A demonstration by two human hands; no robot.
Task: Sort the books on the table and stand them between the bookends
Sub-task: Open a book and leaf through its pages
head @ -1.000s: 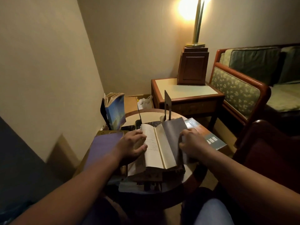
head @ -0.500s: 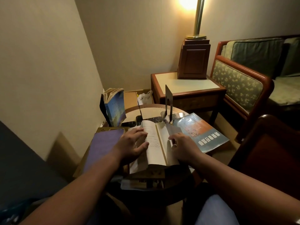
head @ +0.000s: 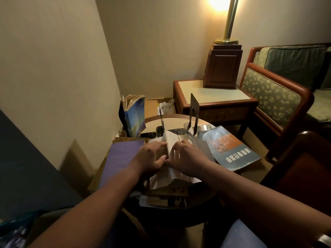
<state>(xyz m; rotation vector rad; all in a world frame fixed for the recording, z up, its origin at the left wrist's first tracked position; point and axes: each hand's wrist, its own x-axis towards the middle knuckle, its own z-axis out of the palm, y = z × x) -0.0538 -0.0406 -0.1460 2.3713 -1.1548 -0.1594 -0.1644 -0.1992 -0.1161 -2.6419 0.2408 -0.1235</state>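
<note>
Closing the open book (head: 169,140) atop the stack of books (head: 166,191) mid-surface (head: 172,121), left hand (head: 152,158) and right hand (head: 187,158) each curled round a half, appears liable to crease fanned pages or topple that stack.

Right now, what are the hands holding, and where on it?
The open book. The left hand grips its left pages, the right hand its right pages, beside the middle fold; the pages there are blurred.
</note>
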